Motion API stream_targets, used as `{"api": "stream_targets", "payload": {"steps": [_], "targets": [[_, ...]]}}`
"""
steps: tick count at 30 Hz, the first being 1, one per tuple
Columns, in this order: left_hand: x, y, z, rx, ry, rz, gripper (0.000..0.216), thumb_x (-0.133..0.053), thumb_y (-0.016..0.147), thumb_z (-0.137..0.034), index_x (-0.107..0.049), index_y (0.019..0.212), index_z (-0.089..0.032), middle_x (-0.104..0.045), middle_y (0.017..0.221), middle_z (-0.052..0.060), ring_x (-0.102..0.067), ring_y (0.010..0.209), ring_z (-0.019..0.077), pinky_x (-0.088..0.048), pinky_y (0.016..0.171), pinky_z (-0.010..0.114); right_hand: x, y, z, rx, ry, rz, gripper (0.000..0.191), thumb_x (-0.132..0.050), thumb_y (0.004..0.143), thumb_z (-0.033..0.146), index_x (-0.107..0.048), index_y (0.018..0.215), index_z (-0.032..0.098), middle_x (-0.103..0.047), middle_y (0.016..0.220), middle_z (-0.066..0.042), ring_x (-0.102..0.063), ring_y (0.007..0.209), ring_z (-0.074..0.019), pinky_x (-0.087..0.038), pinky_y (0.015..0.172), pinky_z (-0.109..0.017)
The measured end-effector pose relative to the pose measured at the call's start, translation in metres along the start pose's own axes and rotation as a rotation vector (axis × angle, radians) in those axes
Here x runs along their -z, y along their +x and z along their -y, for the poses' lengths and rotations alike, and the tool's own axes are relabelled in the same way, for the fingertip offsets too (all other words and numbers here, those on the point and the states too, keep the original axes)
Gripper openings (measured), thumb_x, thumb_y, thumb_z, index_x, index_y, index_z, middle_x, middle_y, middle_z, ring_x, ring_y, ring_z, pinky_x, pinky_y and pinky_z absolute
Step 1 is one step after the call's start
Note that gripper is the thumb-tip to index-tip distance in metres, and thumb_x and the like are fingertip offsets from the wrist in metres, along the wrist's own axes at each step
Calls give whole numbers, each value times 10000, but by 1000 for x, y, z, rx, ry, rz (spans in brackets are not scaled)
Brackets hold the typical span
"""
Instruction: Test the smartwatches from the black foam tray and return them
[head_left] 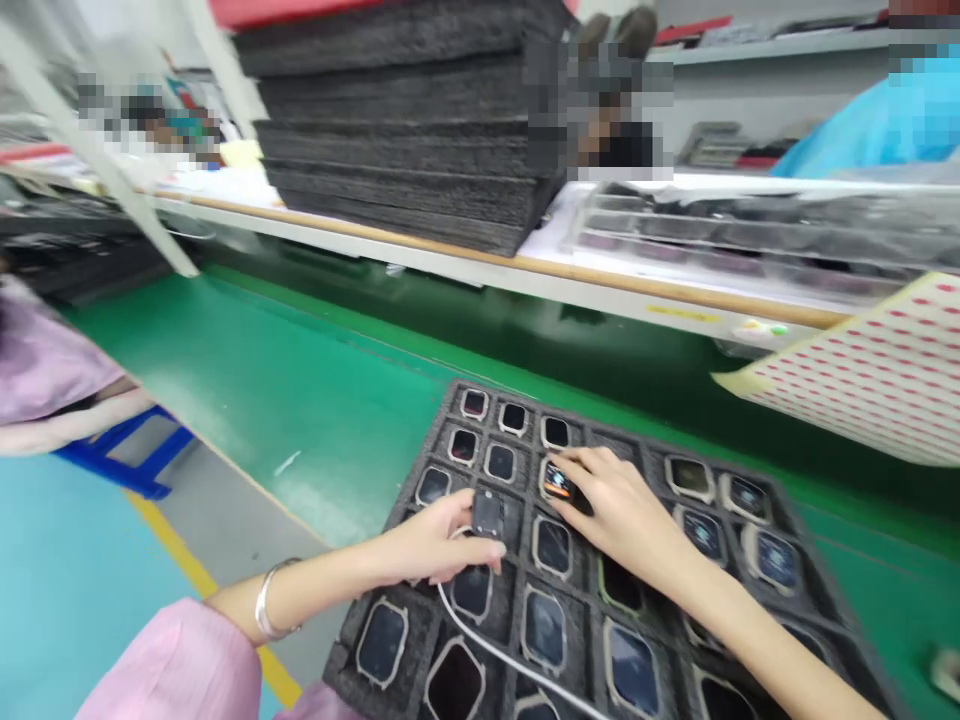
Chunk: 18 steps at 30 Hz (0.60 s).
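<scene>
My left hand (457,535) pinches a small dark square block (489,514) with light dots near its corners. A white cable (495,652) runs from beneath that hand toward the lower right; what it joins is hidden by my fingers. My right hand (611,500) has its thumb and fingers on the sides of a smartwatch (557,480) whose screen is lit. Both hands are over a black foam tray (424,655), where strapless smartwatches sit face up in square pockets. Several watches at the right, such as one watch (776,558), also show lit screens.
Behind the tray runs a workbench (420,238) carrying a tall stack of black foam sheets (397,130) and plastic-wrapped trays (720,235). A red-dotted sheet (862,370) juts in at right. A blue stool (139,455) and a person's pink sleeve (49,355) are at left.
</scene>
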<state>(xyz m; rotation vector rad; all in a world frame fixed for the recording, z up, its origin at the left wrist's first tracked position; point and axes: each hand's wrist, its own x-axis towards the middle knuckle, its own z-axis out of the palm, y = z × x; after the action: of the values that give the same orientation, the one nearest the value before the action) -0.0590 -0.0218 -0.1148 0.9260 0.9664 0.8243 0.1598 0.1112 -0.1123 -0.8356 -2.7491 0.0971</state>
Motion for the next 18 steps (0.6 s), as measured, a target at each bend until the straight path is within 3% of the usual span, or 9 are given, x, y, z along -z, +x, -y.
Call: {"api": "stream_targets", "payload": {"steps": [5, 9, 14, 18], "targets": [[12, 10, 9, -111, -33, 85, 395, -738, 723, -391, -512, 957, -167, -634, 771, 1, -404, 350, 32, -284, 332, 190, -13, 40, 2, 166, 40, -39, 318, -490, 875, 358, -637, 1072, 157, -655, 1066, -150, -618, 961, -326, -527, 763, -479], [21, 21, 15, -140, 67, 153, 400, -749, 704, -457, -614, 882, -125, -543, 554, -41, -418, 356, 56, -318, 349, 206, -34, 69, -1, 223, 32, 19, 333, -504, 830, 359, -673, 1009, 135, -682, 996, -171, -672, 879, -326, -570, 704, -438], [27, 24, 15, -220, 26, 179, 438, -743, 696, -500, -638, 857, -107, -469, 451, -62, -417, 356, 74, -344, 347, 200, -39, 73, -3, 156, 31, -3, 384, -525, 804, 438, -681, 996, 144, -681, 1017, -167, -673, 899, -356, -575, 705, -465], [24, 19, 11, -117, -72, 100, 483, -822, 586, -472, -632, 828, -100, -538, 569, -29, -437, 375, 63, -353, 352, 206, -21, 61, 7, 86, 227, -98, 384, -527, 828, 479, -643, 1024, 169, -666, 1005, -127, -679, 857, -296, -580, 716, -405]]}}
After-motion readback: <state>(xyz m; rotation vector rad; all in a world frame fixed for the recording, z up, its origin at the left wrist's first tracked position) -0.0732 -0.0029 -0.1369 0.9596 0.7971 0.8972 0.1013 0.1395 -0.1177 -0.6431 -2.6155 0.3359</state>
